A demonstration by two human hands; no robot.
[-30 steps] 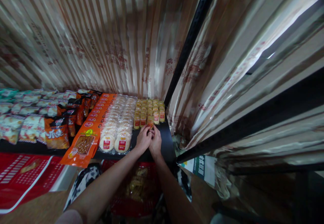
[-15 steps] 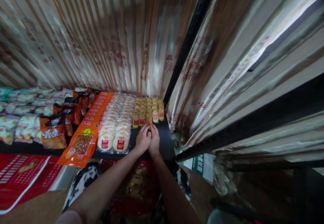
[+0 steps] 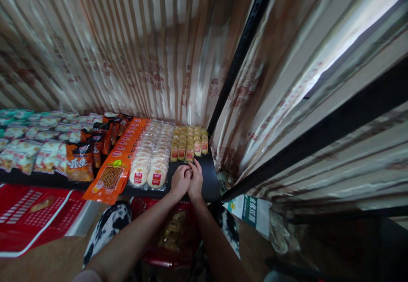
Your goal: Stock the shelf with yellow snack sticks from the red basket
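Observation:
My left hand [image 3: 180, 181] and my right hand [image 3: 195, 181] rest side by side on the bare front of a black shelf [image 3: 208, 180], fingers curled and touching each other. What they hold, if anything, is hidden. Just beyond my fingertips stand rows of small yellow snack packs with red labels [image 3: 189, 142]. To the left of my hands lie stacked round rice crackers in clear wrap [image 3: 152, 156].
Orange snack packs [image 3: 119, 163] and chip bags [image 3: 47, 146] fill the shelf further left. A red basket with yellow packs [image 3: 172, 231] sits below my arms. A black shelf post [image 3: 242, 52] rises at right, with cardboard walls behind. A red flat basket lid [image 3: 28, 214] lies lower left.
My hands have drawn back a little from the yellow packs toward the shelf's front edge. The view has shifted slightly.

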